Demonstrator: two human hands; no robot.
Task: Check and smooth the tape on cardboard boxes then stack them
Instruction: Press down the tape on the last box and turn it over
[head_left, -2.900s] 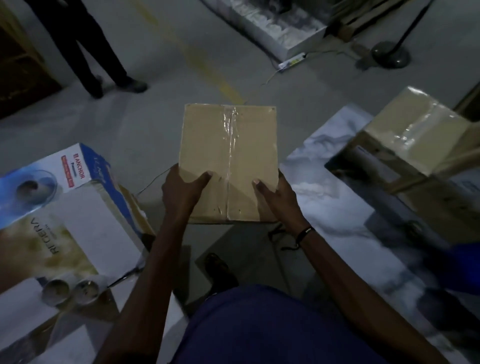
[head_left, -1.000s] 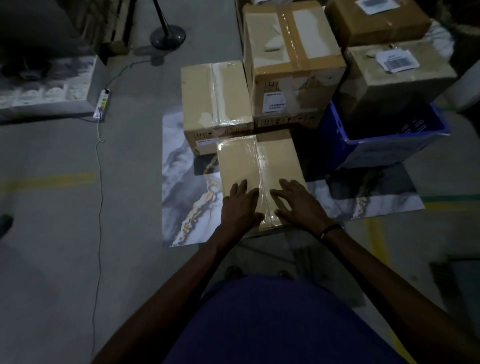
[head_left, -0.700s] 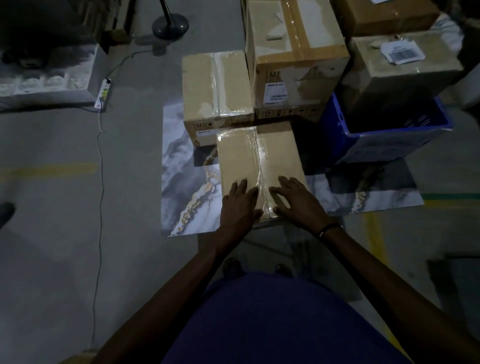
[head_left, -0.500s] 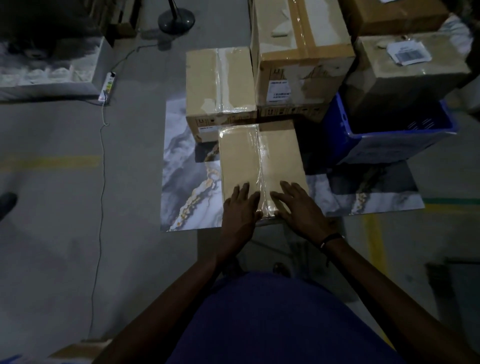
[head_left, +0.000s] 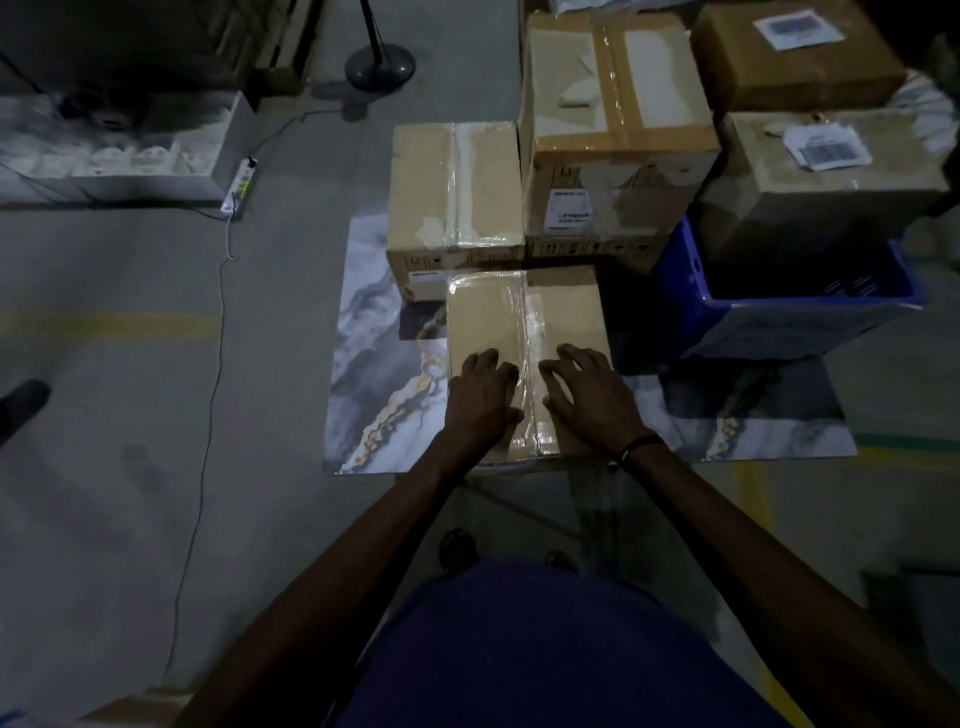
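Dim light, head view looking down. Both my hands lie flat on the near end of the cardboard box, which sits on the marbled sheet on the floor. Left hand is left of the clear tape strip that runs down the box's middle; right hand is right of it, with a dark band at the wrist. Fingers on both hands are straight and slightly spread, pressing the lid, pinching nothing.

Against half a second ago: hands and box keep the same arrangement; only the view has drifted a little. Nearly three seconds ago I was carrying this box in the air, gripped at its near edge.

The far end of the box touches a second taped box. To its right stands a taller box, and a blue crate carries a labelled box. A power strip lies on the floor to the left.
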